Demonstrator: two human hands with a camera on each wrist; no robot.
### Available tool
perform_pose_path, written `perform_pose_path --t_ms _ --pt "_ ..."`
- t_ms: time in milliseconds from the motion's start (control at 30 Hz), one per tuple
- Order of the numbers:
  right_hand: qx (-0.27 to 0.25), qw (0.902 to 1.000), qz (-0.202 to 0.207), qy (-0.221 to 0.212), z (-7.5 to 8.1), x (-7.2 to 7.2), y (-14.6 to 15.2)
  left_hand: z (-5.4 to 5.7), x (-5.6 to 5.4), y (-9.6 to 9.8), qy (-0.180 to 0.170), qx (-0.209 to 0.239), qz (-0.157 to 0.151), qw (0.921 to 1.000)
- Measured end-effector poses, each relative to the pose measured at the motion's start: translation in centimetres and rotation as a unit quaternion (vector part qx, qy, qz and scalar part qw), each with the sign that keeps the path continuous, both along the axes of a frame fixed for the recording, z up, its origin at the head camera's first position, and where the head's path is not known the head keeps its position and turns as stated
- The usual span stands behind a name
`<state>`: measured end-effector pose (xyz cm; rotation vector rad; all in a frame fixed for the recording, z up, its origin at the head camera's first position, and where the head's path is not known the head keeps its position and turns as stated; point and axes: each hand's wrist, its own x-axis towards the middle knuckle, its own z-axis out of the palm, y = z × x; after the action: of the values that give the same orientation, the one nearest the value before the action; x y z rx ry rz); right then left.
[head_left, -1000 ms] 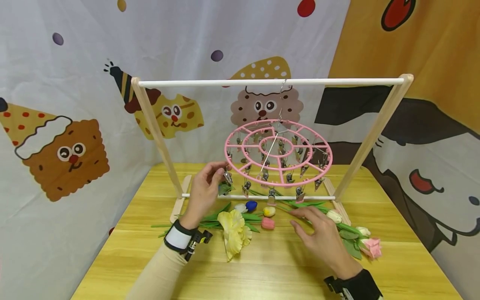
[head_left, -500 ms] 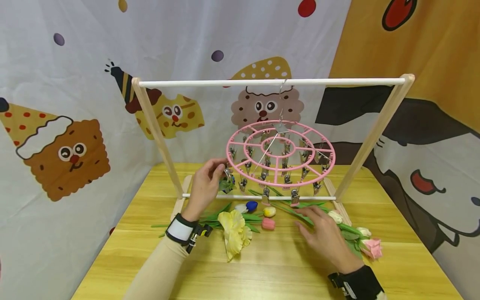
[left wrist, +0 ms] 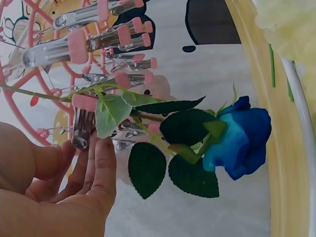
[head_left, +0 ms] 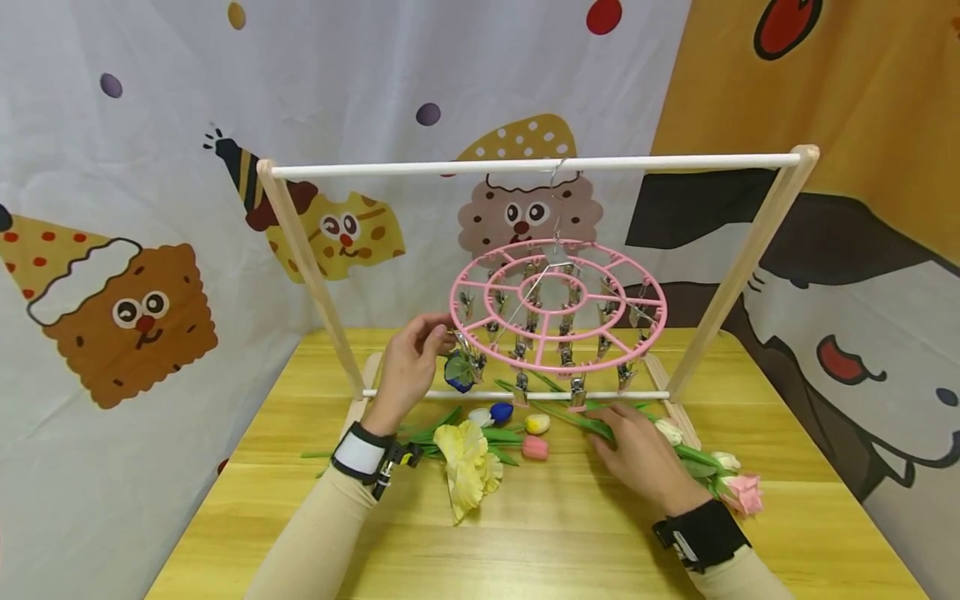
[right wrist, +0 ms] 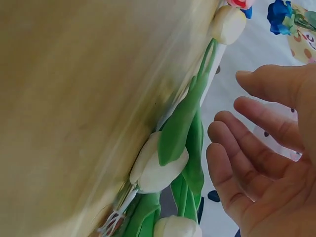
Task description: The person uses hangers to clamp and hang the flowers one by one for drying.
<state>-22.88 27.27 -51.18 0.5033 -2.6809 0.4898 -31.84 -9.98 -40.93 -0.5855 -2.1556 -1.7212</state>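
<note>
My left hand [head_left: 415, 360] is at the left rim of the pink round hanger [head_left: 545, 365], pinching the handle end of a metal clip [left wrist: 84, 126] between thumb and fingertips. The clip is tilted toward the hand, and its pink-tipped end lies on the stem of a blue rose [left wrist: 244, 138]. In the head view the rose hangs bloom down, just under the rim. My right hand [head_left: 645, 454] is low over the tulip stems on the right. In the right wrist view its fingers are loosely bent and parted, with nothing between them, beside a white tulip [right wrist: 158, 165].
The hanger hangs by a hook from the white top bar [head_left: 420, 168] of a wooden frame, with several clips below it. Under it lie a yellow flower [head_left: 465, 467], a blue tulip [head_left: 501, 412], a pink tulip [head_left: 535, 447], a yellow tulip [head_left: 536, 423] and a pink rose [head_left: 742, 493].
The hanger has turned slightly, and the blue rose's bloom has come into view below the left hand. My right hand has moved in closer over the tulip stems.
</note>
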Motion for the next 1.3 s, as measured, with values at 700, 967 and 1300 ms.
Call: perform_pose_path --t_ms 700,967,1300 --pt "0.049 0.9986 0.021 0.0 -1.6 -3.2 -0.9 -1.7 2.1 -1.7 0.003 -0.068 0.043 0.9967" --pt "0.054 0.9983 0.022 0.009 -1.3 -3.2 -1.2 -2.3 3.6 -2.2 0.015 -0.11 0.045 0.9928" --pt "0.061 0.9975 0.033 0.016 -0.4 -2.8 -0.7 -3.3 5.3 -1.8 0.03 -0.162 0.051 0.985"
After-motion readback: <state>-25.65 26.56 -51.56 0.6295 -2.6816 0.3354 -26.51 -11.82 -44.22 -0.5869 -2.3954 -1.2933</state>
